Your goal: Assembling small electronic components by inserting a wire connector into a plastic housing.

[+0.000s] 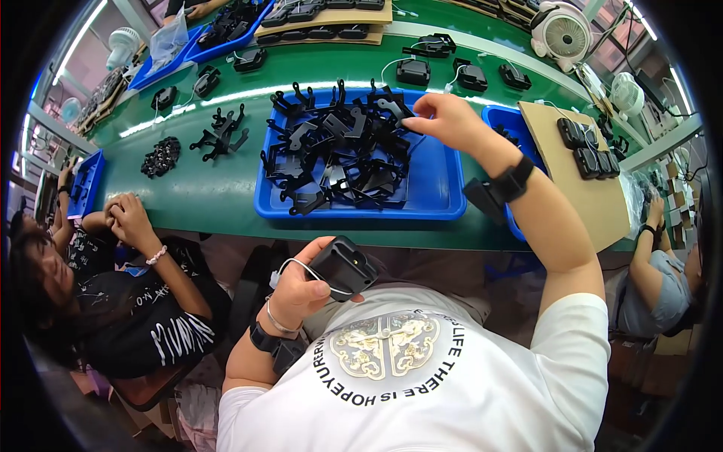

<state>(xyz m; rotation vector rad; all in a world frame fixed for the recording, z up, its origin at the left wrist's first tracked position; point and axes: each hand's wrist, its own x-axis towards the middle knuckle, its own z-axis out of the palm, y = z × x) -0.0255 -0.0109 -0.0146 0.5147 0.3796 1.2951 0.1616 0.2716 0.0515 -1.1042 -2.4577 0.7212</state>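
My left hand (297,290) is closed round a black plastic housing (344,267), held in front of my shirt above my lap. A thin white cable (290,265) loops from the housing over my fingers. Past the table edge, a blue tray (361,214) is heaped with black plastic brackets (335,151). My right hand (456,128) reaches over the tray's far right side. Its thumb and fingers pinch at the edge of a bracket (393,111) on the pile; the fingertips partly hide the contact.
Left of the tray lie loose brackets (220,134) and a pile of small black parts (160,157). Right of it stand another blue tray (493,114) and cardboard (557,162) bearing housings (596,162). More cabled housings (413,71) sit behind. A co-worker's hands (128,218) rest at left.
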